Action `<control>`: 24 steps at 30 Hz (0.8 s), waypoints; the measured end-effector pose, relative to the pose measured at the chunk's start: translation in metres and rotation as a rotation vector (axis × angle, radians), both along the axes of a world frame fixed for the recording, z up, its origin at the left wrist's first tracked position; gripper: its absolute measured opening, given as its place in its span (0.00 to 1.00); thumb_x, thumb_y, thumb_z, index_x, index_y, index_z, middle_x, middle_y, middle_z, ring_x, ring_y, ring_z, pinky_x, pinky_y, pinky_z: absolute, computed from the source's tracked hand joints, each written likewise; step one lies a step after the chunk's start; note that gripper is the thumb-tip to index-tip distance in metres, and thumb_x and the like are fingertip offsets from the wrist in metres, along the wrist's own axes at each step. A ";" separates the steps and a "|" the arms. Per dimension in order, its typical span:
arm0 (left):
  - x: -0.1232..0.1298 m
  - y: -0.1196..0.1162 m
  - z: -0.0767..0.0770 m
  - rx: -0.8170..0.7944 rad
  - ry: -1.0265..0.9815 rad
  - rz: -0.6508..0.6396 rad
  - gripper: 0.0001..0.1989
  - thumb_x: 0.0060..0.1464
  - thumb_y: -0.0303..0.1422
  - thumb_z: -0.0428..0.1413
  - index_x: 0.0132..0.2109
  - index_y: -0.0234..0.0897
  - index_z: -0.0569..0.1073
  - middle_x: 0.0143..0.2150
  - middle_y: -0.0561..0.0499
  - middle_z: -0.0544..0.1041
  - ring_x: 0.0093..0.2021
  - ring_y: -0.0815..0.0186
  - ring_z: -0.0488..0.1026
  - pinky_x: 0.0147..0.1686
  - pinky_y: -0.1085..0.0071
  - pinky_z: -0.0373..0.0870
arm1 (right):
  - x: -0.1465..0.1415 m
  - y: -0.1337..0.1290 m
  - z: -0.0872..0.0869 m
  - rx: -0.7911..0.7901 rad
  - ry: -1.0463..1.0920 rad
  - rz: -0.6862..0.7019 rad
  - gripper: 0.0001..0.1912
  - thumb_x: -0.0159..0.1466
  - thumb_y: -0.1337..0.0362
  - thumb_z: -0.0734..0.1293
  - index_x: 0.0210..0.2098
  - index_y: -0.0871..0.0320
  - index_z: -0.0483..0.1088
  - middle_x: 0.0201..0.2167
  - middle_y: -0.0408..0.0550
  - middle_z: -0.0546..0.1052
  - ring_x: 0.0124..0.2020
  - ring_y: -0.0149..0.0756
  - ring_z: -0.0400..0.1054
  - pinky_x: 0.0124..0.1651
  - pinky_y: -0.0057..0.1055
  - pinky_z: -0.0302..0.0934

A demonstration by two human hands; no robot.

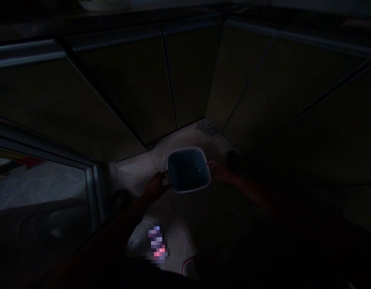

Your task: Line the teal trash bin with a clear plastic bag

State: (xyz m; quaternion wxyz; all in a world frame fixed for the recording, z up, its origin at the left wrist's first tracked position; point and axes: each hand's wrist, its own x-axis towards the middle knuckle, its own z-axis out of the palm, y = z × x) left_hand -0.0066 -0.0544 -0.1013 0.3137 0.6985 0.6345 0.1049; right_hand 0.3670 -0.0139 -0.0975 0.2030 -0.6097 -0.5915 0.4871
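In a very dim room, a squarish teal basin [188, 170] with a pale rim shows below the middle of the view. My left hand [157, 184] is closed on its left rim, thumb and fingers around the edge. On the opposite side my right hand [217, 170] grips the right rim. The basin's inside is dark with a few light specks, and I cannot make out whether it holds anything. Whether it rests on the tiled floor [134, 172] or hangs just above it is unclear.
Cabinet doors [137, 84] meet in a corner ahead. A crumpled grey cloth-like thing [207, 127] lies there. A metal-framed opening [93, 196] stands at left. Near my body a blurred-out bright object [157, 244] shows, with a red-edged pale thing [189, 268] beside it.
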 end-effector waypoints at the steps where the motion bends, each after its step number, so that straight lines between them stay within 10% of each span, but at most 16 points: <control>1: 0.001 -0.002 0.000 0.001 0.019 -0.002 0.38 0.55 0.42 0.66 0.71 0.40 0.70 0.54 0.42 0.80 0.48 0.56 0.81 0.49 0.62 0.77 | 0.002 -0.001 -0.002 0.012 -0.009 0.008 0.26 0.52 0.75 0.76 0.50 0.58 0.76 0.45 0.50 0.79 0.41 0.38 0.76 0.40 0.29 0.70; 15: -0.008 -0.008 0.005 -0.155 -0.086 -0.043 0.55 0.51 0.54 0.66 0.79 0.47 0.52 0.47 0.45 0.79 0.46 0.54 0.80 0.45 0.61 0.75 | 0.006 -0.003 0.021 0.097 -0.319 0.178 0.23 0.61 0.64 0.75 0.56 0.53 0.78 0.41 0.49 0.80 0.38 0.41 0.75 0.41 0.33 0.67; 20: -0.010 -0.007 -0.004 -0.173 -0.140 -0.021 0.57 0.50 0.52 0.68 0.80 0.46 0.52 0.51 0.44 0.79 0.46 0.55 0.79 0.47 0.61 0.76 | -0.046 -0.002 0.024 0.342 -0.489 0.468 0.14 0.70 0.65 0.66 0.53 0.54 0.80 0.54 0.56 0.77 0.53 0.49 0.73 0.58 0.42 0.65; 24: -0.010 -0.006 -0.004 -0.202 -0.186 -0.008 0.57 0.50 0.51 0.69 0.80 0.46 0.51 0.59 0.42 0.77 0.48 0.55 0.79 0.48 0.61 0.76 | -0.111 0.020 -0.018 0.045 -0.291 0.469 0.17 0.60 0.73 0.74 0.49 0.59 0.80 0.56 0.60 0.77 0.64 0.57 0.67 0.68 0.48 0.57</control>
